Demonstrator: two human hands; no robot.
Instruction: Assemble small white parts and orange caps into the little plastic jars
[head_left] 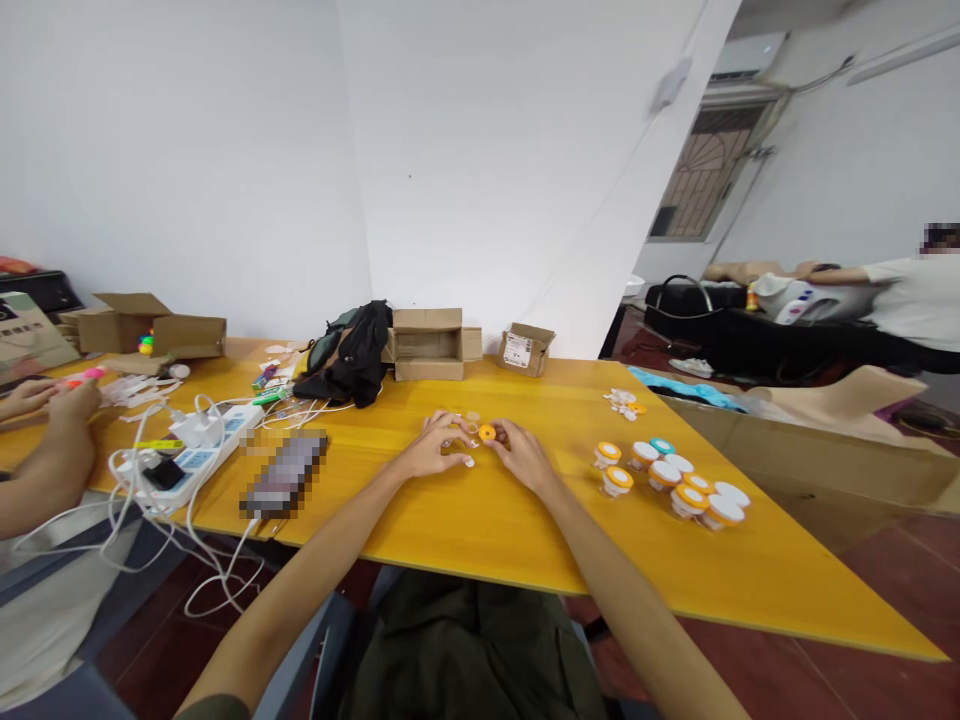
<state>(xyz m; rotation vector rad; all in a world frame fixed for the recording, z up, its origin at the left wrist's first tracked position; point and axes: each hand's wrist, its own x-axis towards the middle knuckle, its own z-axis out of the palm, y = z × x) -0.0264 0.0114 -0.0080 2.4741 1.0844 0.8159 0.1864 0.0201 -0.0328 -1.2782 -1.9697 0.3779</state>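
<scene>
My right hand [522, 456] pinches a small round orange cap [487, 433] with a pale centre, just above the table. To its left, my left hand [429, 452] is open, thumb and fingers spread in a curve around small pale pieces. One small white round piece [469, 461] lies by the left thumb tip. A clear ring-like piece [473, 416] is between the two hands, too small to make out well. Right of my right arm stands a group of small clear containers with orange, white and teal tops, among them an orange-topped container [617, 481].
A power strip [196, 462] with tangled white cables and a phone [286, 474] lie to the left. Behind are a black bag [352, 355], an open cardboard box [429, 345] and a smaller box [526, 350]. Small loose parts [624, 403] lie back right. Another person's hands [73, 398] work far left.
</scene>
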